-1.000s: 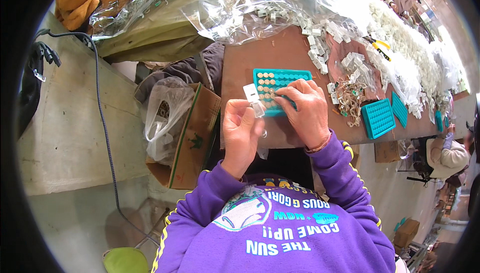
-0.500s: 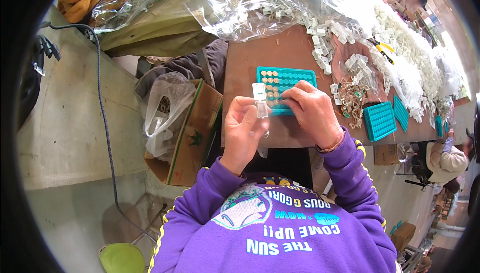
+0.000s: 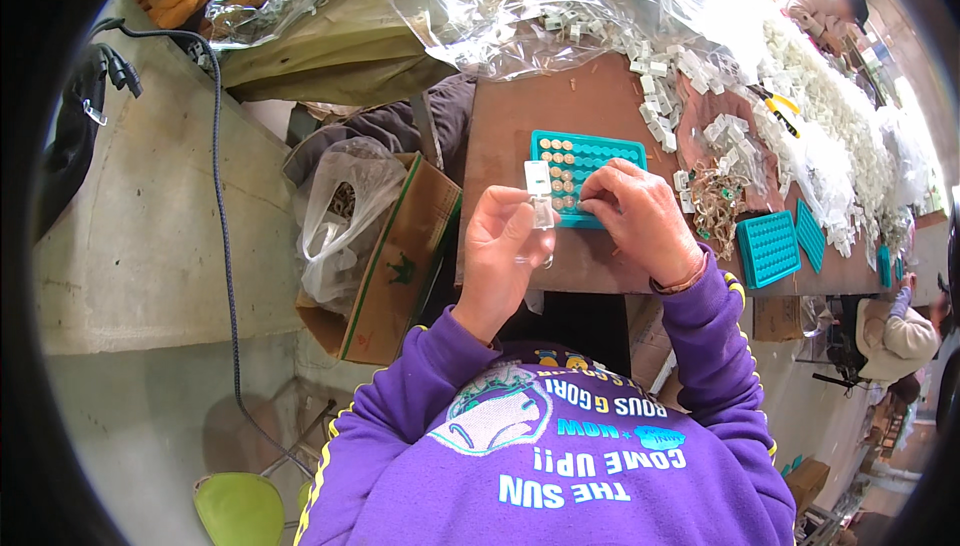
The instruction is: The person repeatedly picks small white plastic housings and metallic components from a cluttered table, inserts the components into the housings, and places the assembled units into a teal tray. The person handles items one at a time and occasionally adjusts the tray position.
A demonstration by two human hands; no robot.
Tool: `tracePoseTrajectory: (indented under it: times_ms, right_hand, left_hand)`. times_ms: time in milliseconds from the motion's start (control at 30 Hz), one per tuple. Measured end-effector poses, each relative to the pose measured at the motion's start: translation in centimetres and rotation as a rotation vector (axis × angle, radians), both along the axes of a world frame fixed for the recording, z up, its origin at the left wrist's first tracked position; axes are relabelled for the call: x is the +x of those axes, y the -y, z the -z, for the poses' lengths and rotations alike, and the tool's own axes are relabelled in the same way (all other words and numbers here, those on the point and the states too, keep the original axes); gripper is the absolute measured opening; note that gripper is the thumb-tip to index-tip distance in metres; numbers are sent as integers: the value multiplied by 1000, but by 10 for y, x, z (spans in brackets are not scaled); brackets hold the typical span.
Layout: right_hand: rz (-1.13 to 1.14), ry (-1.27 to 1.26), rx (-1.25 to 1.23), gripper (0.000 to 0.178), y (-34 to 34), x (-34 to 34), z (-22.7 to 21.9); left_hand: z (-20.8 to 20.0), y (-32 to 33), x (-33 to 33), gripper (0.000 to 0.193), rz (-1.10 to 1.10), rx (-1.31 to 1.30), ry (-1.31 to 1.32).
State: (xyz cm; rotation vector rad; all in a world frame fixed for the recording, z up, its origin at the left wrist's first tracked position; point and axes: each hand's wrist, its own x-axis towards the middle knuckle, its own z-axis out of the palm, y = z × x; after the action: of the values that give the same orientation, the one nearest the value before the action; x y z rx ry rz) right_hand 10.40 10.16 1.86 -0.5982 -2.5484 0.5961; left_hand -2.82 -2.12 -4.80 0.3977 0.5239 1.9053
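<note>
At the brown tabletop's near edge, head view: both bare hands up at a teal well tray (image 3: 608,152).
Left hand (image 3: 500,251): thumb and fingers pinching a small white-and-clear plastic case (image 3: 538,178), white part up top, clear part down at the fingertips.
Case location: in the air over the tray's left edge, hiding some of it.
Right hand (image 3: 650,226): fingers curled, thumb and fingertips brought together over the tray's lower right area. Can't tell if anything is between them.
Tray load: round tan discs (image 3: 568,176) in the left-hand columns; bare wells show upper right.
Right of tray: heap of tan strands (image 3: 712,211), then a second teal tray (image 3: 770,249) and a narrower-looking teal tray (image 3: 811,236) just beside it.
Upper right: loose white cases (image 3: 655,96), reddish-brown cloth (image 3: 705,106), yellow-and-black-handled pliers (image 3: 776,106) at the edge of a big pale pile (image 3: 830,126).
Far side: crumpled clear plastic sheeting (image 3: 500,36).
Left of table: open cardboard box (image 3: 400,256) with a translucent plastic bag (image 3: 345,231) in it; dark cable (image 3: 225,246) farther left.
Wearer: purple sweatshirt (image 3: 600,426), yellow-trimmed sleeves. Green seat (image 3: 238,511) lower left.
Others: one person (image 3: 815,11) top right, another (image 3: 895,331) at right, both well apart from the tray.
</note>
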Motion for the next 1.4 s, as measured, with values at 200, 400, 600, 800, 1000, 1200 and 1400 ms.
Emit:
tracePoseTrajectory:
  times_ms: [200,400,600,800,1000,1200,1400]
  right_hand:
    - [-7,-227,28,13,25,-4,-13]
    - [-36,-342,98,15,44,-21,-8]
    - [-136,-173,36,13,36,-13,-17]
    - [-24,-273,41,17,42,-12,-19]
    - [-27,-380,9,22,42,-17,-13]
    - [-116,-362,395,30,46,-19,-3]
    - [109,-400,311,25,39,-9,2]
  left_hand:
    - [-1,-3,2,14,-28,21,-57]
    - [-1,-1,5,12,-64,5,-77]
    - [0,2,3,11,-43,17,-99]
    - [0,1,2,11,-28,60,-93]
    - [-1,1,2,11,-25,56,-96]
    - [-5,2,4,11,-34,7,-38]
    - [0,2,-1,15,-15,68,40]
